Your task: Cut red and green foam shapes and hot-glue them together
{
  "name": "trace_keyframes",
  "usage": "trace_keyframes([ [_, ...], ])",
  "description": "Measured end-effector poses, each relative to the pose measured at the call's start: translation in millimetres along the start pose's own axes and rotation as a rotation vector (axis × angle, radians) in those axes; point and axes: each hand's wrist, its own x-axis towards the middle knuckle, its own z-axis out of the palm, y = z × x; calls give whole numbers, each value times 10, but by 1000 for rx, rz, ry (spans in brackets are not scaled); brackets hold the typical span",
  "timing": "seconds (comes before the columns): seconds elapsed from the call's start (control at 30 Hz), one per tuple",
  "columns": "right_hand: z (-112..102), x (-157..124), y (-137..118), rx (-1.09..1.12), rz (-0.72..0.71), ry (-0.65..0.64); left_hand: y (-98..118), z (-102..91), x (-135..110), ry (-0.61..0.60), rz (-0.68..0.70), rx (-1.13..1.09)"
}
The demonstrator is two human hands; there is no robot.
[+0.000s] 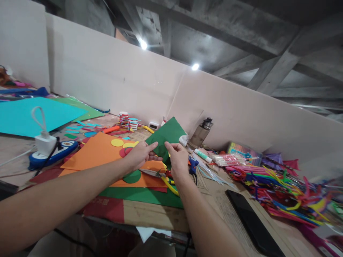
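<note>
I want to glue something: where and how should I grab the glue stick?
Best pinch the glue stick across its green middle, from above, probably with the nearer right hand once free of the held green sheet. The glue stick is a slim cylinder lying on its side, easily spanned; the packet of white sticks lies near its right end.

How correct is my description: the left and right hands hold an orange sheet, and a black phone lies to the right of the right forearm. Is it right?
Not entirely. The head view shows that the sheet held by the left hand and right hand is green, not orange. The black phone does lie to the right of the right forearm.
</note>
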Motion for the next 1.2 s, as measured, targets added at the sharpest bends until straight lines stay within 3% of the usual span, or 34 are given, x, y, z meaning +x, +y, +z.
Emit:
trace_keyframes([
  [0.2,-17,0,-47,-12,-77,-11,45,-38,48,52,71,-10],
  [0.43,-21,-11,26,-153,-102,-168,27,-19,38,51,45,30],
  [1.2,-6,-56,-60,22,52,-80,59,2,-7,9,2,-12],
])
